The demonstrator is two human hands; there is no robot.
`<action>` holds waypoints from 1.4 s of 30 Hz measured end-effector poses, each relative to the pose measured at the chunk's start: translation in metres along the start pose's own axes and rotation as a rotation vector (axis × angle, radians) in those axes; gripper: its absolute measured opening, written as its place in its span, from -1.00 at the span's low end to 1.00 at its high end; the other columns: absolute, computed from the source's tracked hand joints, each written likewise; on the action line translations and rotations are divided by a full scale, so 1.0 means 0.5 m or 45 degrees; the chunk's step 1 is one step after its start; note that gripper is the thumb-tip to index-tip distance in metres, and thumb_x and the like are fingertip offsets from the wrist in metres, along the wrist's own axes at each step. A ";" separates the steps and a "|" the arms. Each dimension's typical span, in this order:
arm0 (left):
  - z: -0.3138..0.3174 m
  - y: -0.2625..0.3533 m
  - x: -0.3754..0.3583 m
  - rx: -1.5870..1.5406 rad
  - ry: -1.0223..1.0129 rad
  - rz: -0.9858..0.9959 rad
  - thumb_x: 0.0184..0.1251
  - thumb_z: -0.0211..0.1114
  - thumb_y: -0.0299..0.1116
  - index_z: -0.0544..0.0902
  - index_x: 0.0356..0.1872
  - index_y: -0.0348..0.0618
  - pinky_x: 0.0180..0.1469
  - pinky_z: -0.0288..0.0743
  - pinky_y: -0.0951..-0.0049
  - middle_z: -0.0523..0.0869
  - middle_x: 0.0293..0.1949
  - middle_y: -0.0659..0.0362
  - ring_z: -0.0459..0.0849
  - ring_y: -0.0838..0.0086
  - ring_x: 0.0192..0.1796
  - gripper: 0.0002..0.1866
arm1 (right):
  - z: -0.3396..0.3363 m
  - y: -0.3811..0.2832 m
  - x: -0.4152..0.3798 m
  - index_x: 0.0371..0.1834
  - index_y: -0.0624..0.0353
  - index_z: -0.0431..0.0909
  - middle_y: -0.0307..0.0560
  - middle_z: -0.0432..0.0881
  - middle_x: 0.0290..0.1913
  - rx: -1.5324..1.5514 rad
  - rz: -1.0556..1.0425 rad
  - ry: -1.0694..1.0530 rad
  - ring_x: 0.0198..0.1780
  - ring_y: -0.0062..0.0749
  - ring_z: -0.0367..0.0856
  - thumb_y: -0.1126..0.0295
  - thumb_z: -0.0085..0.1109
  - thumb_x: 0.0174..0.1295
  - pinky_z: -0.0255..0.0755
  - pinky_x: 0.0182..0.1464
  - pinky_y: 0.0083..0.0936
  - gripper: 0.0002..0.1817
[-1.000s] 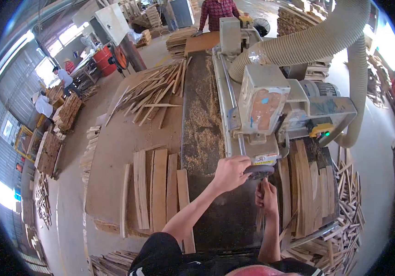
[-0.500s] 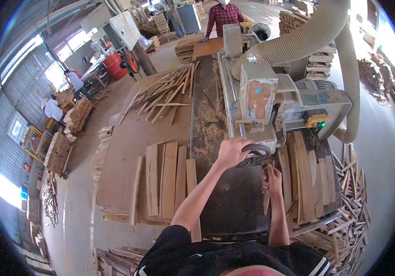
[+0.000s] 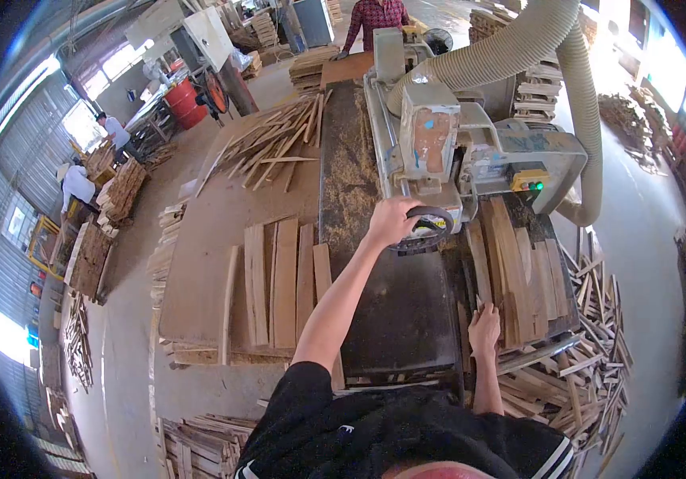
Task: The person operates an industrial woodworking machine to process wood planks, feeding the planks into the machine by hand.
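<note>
My left hand [image 3: 393, 221] is wrapped round the rim of a black handwheel [image 3: 437, 227] on the front of the woodworking machine [image 3: 429, 132]. Below and to the right, my right hand [image 3: 484, 329] is closed beside the near ends of wooden boards [image 3: 512, 267] lying at the right of the dark machine bed [image 3: 399, 319]. What its fingers hold, if anything, cannot be made out. Several more boards [image 3: 285, 279] lie side by side on the brown table [image 3: 191, 295] to the left.
Loose strips [image 3: 271, 144] are heaped farther back on the table. Sawdust [image 3: 349, 176] covers the far bed. A ribbed duct [image 3: 503, 56] arches above the machine. Offcuts [image 3: 590, 359] litter the floor at right. A person in a checked shirt [image 3: 379, 16] stands behind the machine.
My right hand has left the handwheel's side and moved down toward me, beside the right-hand boards. The wood strip it held upright no longer shows there. My left hand stays on the handwheel.
</note>
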State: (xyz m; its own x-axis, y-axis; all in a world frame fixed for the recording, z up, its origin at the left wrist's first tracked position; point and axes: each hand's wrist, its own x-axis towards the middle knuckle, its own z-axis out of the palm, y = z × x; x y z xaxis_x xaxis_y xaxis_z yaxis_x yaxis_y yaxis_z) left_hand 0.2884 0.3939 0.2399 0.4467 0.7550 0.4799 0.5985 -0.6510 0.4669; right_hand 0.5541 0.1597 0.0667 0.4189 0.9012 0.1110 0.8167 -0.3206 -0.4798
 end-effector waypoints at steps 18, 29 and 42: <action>0.002 0.004 0.008 -0.085 -0.068 -0.046 0.15 0.45 -0.44 0.78 -0.11 -0.18 0.02 0.62 0.09 0.81 -0.19 -0.05 0.77 -0.02 -0.07 -0.75 | -0.032 -0.044 0.075 0.08 0.27 0.52 0.18 0.64 0.06 0.198 0.007 0.027 0.15 0.17 0.61 0.36 0.46 0.21 0.54 0.12 -0.07 -0.56; 0.004 0.010 0.017 0.089 0.125 0.033 -0.01 0.48 -0.53 0.57 0.19 -0.14 0.42 0.37 -0.05 0.52 0.28 -0.10 0.46 -0.15 0.34 -0.38 | 0.029 -0.352 0.401 0.07 0.35 0.66 0.01 0.79 -0.11 1.257 -0.600 -0.128 -0.05 -0.45 0.73 0.32 0.51 0.19 0.60 -0.11 -0.43 -0.55; 0.005 0.000 0.006 0.016 0.134 0.104 0.00 0.50 -0.49 0.65 0.02 -0.17 0.42 0.40 -0.04 0.50 0.28 -0.05 0.43 -0.12 0.37 -0.53 | 0.157 -0.311 0.390 0.10 0.18 0.57 -0.22 0.66 -0.11 1.790 0.167 -0.460 -0.29 -0.51 0.63 0.31 0.13 0.59 0.53 -0.42 -0.57 -0.80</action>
State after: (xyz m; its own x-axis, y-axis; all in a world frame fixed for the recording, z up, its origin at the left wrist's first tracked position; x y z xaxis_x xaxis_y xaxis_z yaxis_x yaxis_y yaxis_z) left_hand 0.2914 0.3960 0.2394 0.4225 0.6869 0.5913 0.5714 -0.7083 0.4144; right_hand 0.4778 0.4081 0.0947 0.1647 0.9792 -0.1187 -0.3619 -0.0519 -0.9308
